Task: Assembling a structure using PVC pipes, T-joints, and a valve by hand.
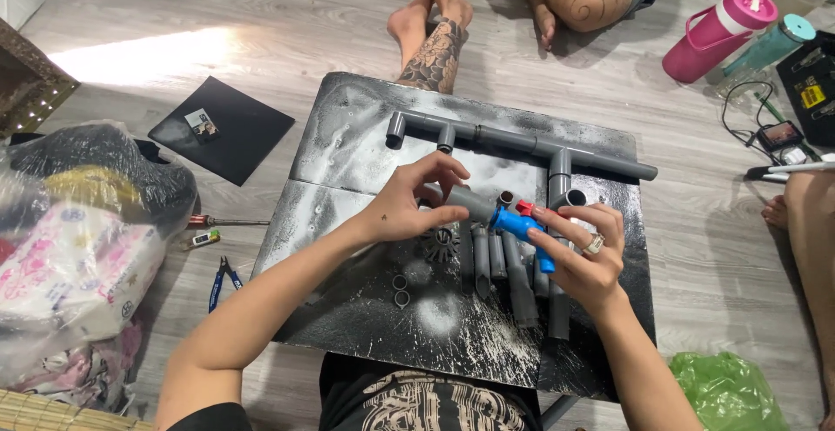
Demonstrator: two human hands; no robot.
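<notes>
Over the middle of a dark, white-dusted board [348, 148] that lies on the wooden floor, the left hand [409, 205] has its grip closed around a short grey pipe piece [470, 203]. The right hand [584, 253] pinches a blue valve [515, 225] with a red handle [524, 208], and the valve meets the pipe end between the two hands.

Directly beneath them, loose grey pipe lengths [513, 279] lie side by side on the board, with a dark gear-like disc [439, 244] and two small rings [400, 289] at about seven o'clock from the valve. At twelve o'clock, across the far edge, runs a joined grey pipe assembly [522, 142] with elbows and tees; one branch drops toward the right hand.

Off the board, at nine o'clock, blue-handled pliers [222, 279] and a screwdriver [230, 221] lie on the floor beside a full plastic bag [78, 248]. A black sheet [230, 126] lies at ten o'clock. At two o'clock stand a pink bottle [718, 31] and a teal bottle [770, 44]. Another person's tattooed leg [435, 48] rests at twelve o'clock.
</notes>
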